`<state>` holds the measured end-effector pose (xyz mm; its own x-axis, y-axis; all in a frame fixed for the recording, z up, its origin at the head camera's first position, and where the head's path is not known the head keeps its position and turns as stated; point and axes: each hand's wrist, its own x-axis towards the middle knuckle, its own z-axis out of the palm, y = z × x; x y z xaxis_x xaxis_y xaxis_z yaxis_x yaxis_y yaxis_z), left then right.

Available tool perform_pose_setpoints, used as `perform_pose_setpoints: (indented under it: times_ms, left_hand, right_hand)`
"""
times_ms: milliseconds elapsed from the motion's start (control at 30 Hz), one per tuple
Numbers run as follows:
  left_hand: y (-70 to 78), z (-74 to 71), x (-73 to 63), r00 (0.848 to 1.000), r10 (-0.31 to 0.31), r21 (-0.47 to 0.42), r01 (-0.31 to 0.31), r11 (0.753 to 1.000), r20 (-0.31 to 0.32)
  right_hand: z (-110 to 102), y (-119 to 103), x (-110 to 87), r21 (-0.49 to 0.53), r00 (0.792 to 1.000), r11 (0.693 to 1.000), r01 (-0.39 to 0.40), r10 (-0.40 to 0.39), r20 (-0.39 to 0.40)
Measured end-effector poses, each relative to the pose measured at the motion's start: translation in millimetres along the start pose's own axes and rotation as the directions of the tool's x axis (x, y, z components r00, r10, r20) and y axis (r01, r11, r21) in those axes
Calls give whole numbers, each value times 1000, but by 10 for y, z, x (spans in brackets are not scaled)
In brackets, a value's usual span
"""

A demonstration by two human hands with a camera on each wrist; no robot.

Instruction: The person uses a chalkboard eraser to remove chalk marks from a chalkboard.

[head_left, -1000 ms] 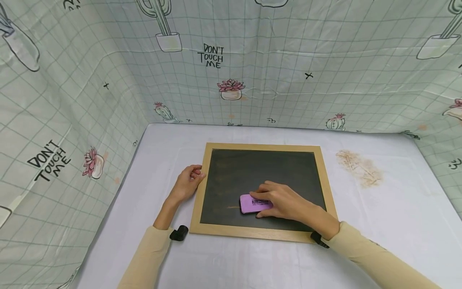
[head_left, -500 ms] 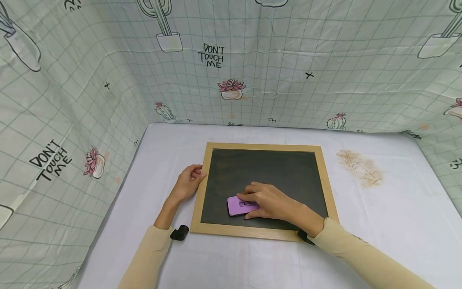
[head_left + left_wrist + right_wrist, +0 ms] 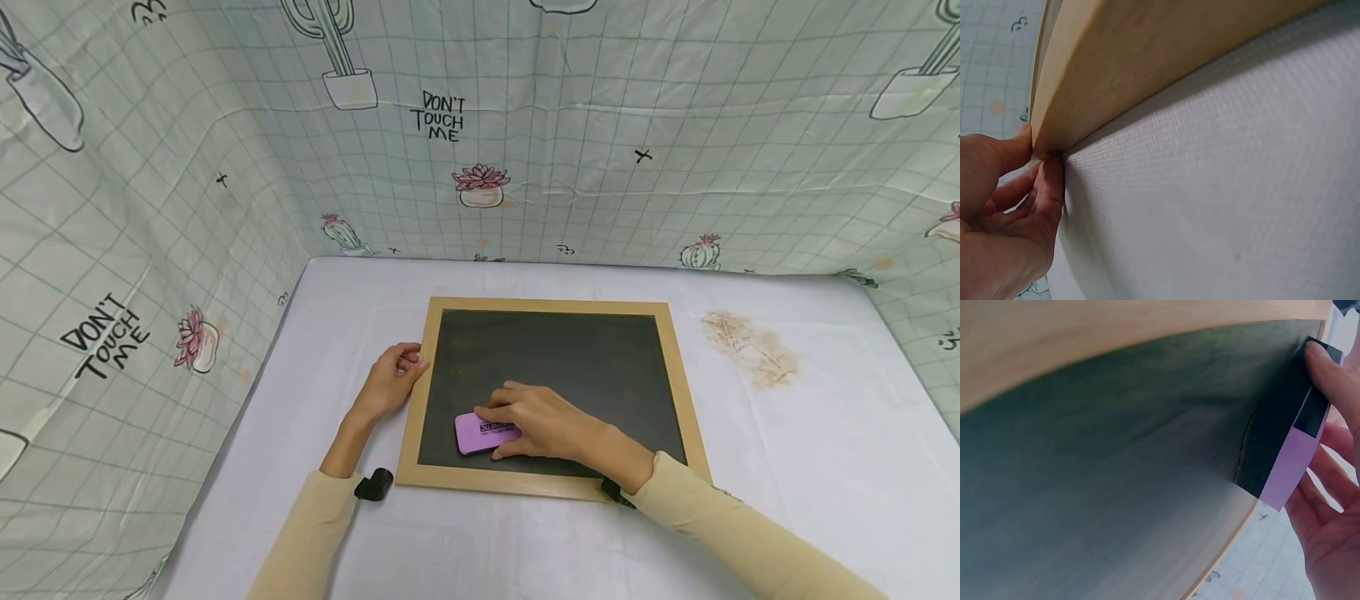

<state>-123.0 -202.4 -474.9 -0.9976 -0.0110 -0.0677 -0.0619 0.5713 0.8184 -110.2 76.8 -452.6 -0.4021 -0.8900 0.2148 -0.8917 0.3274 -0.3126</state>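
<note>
A chalkboard [image 3: 570, 354] with a light wooden frame lies flat on the white-covered table. My right hand [image 3: 551, 423] grips a purple board eraser [image 3: 480, 433] by its long sides, over the lower left of the dark surface. The right wrist view shows the eraser's black felt [image 3: 1269, 437] facing the board and its purple side turned outward. At the board's left side, my left hand [image 3: 388, 379] holds the wooden frame [image 3: 1141, 56]. Up close, its thumb is on the frame's upper edge while the fingertips are against the lower edge, partly hidden.
A brownish stain [image 3: 750, 350] marks the tablecloth [image 3: 810, 467] right of the board. Grid-patterned cloth [image 3: 570, 108] with cactus drawings hangs behind and at the sides. Each wrist carries a small black device, such as the left one [image 3: 373, 484].
My right hand has slid the eraser left and slightly toward me across the board. A faint yellow chalk line seen earlier beside it no longer shows. The left hand stays put.
</note>
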Motion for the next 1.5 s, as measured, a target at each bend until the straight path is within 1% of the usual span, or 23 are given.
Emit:
perform_pose_setpoints:
  times_ms: [267,433,567,800,1033,1500]
  left_hand:
    - [18,6,-14,1000,2,3,-2,1000,6]
    - [25,-6,-25,1000,-13,8,13,1000,10]
    - [27,-13,-26,1000,-11,8,11,1000,12]
    - [28,-6,-15,1000,-13,6,13,1000,10]
    - [33,-5,-25,1000,-9,3,9,1000,1]
    - [21,-6,-6,1000,-13,-5,13,1000,15]
  right_hand:
    - [-22,-1,-91,1,1000,1000,-25,25,-14]
    - [-51,13,-168,-4,999,999,-49,49,-14]
    - [-80,26,-233,-5,998,998,-68,68,-13]
    - [-106,71,-336,-10,997,997,-72,72,-27]
    - [-143,106,-466,-12,995,996,-91,91,-41]
    - [-224,198,-745,9,988,990,-139,139,-68]
